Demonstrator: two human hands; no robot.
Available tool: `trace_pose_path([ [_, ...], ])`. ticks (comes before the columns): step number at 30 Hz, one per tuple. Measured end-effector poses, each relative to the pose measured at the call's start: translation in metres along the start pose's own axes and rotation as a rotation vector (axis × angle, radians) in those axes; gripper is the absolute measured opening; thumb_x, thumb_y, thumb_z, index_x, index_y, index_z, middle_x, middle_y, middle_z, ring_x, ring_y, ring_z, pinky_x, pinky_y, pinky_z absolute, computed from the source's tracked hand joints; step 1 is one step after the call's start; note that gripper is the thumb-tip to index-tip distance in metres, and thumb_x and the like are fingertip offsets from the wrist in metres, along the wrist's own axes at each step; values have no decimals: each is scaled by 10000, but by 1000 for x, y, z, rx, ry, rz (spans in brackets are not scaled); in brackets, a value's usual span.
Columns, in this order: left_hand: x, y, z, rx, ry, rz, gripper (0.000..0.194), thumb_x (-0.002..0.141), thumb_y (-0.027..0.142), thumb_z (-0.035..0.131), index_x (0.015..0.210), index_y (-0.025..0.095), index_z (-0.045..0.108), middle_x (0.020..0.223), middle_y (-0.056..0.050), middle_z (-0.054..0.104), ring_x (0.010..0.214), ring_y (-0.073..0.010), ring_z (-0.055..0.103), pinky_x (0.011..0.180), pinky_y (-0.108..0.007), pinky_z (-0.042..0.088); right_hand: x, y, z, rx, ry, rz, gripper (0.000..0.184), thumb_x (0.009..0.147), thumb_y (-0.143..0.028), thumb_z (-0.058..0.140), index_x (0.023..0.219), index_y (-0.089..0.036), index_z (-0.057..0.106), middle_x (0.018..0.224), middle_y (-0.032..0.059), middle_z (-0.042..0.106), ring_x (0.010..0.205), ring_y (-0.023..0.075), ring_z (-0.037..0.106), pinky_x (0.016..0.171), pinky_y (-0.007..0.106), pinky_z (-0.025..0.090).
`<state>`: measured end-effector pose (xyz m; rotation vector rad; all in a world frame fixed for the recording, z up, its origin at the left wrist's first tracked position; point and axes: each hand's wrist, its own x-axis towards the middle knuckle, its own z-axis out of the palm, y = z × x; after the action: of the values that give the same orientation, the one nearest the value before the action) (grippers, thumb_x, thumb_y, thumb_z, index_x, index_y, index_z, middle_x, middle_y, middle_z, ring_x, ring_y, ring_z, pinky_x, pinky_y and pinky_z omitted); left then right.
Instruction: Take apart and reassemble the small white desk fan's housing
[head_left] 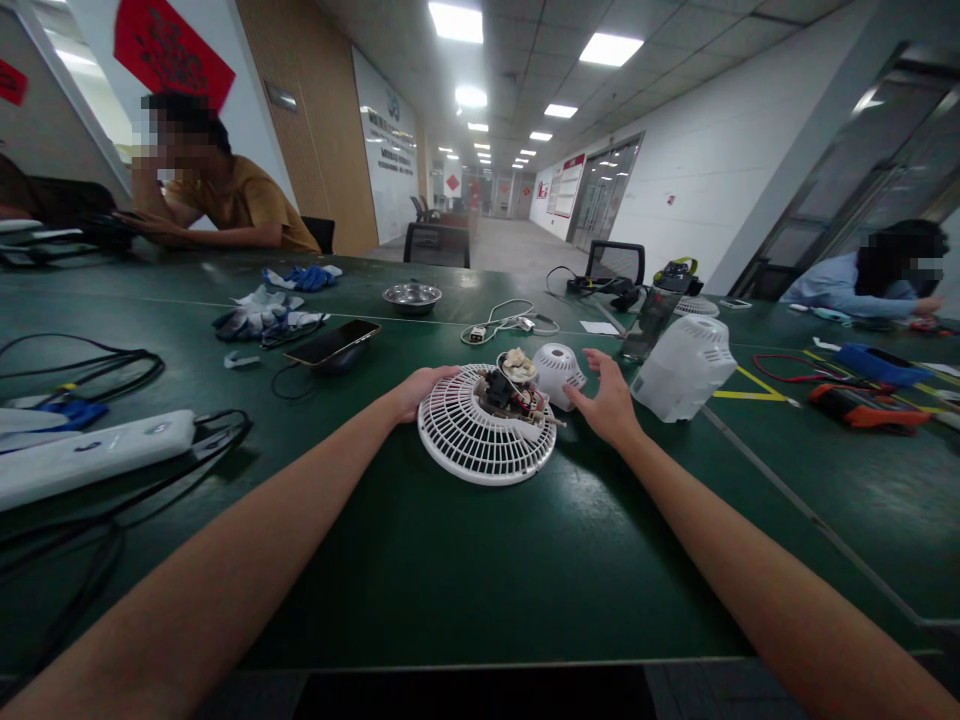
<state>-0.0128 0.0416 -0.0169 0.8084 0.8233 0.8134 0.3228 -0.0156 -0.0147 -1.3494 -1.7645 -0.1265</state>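
A round white fan grille (480, 452) lies on the green table before me, with an exposed motor (504, 390) and its wires on top. My left hand (421, 390) grips the grille's left rim, its fingers partly hidden. Just right of the motor stands a white vented motor cover (556, 372), its lower part behind the motor. Beside that cover is my right hand (609, 400), thumb and fingers apart; a fingertip comes close to the cover, and I cannot tell whether they touch. A larger white plastic housing (686, 368) stands to its right.
A phone (334, 343), gloves (262, 312), a metal bowl (412, 296) and a white cable (499, 322) lie beyond. Left is a power strip (97, 455) with black cords. An orange multimeter (866, 408) lies right, a dark bottle (651, 322) behind the housing. Two people sit across.
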Motion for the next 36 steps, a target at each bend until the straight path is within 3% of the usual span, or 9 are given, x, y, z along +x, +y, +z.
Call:
trace_pose_path([
  [6,1,-1,-1,-3,10,1,175,967,157,532,1015,67,673,887,-152,758,732,-212,747,774,-355,630,1,11,9,-53,-199,129,824,723,-382,767,1441,-205,402,1218,133,644,1095,321,635,980,502,490],
  [19,-6,2,6,7,24,7,170,961,142,546,1028,56,676,894,-159,759,737,-214,749,759,-346,635,2,11,5,-9,-191,303,898,679,-489,787,1433,-183,407,868,45,685,772,262,672,787,434,543],
  [29,3,-1,-3,24,35,27,167,951,149,569,1018,58,692,905,-164,765,752,-221,760,758,-347,639,2,15,5,31,-226,291,880,692,-495,781,1432,-209,398,978,66,698,801,257,671,834,458,537],
  [36,2,-2,0,8,34,55,147,950,132,568,987,60,691,888,-151,763,736,-206,755,758,-330,638,2,18,4,23,-269,306,893,718,-511,768,1454,-206,365,926,49,695,778,253,671,826,452,536],
])
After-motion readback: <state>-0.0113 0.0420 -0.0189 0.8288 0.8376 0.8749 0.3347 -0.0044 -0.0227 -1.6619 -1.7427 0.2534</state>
